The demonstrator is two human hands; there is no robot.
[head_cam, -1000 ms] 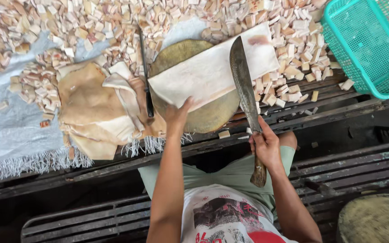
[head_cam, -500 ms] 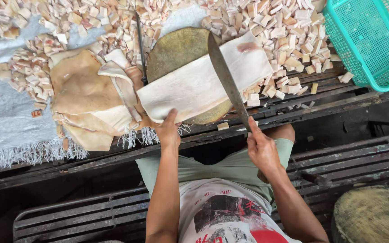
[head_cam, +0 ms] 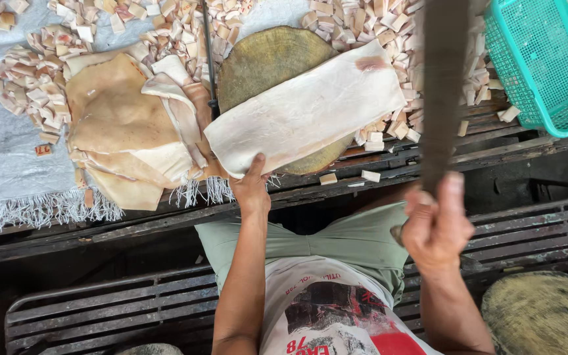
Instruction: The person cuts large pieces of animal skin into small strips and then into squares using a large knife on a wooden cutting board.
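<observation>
While my left hand pins the pale slab at its six o'clock edge, my right hand grips the raised cleaver.

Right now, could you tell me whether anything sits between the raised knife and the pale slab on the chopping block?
Nothing visible does. The knife in the right hand is raised above the slab, whose top is bare. The left hand presses only its near corner.

Person seen from above: bare forearms, left hand and right hand, white printed T-shirt, pale green shorts.
</observation>
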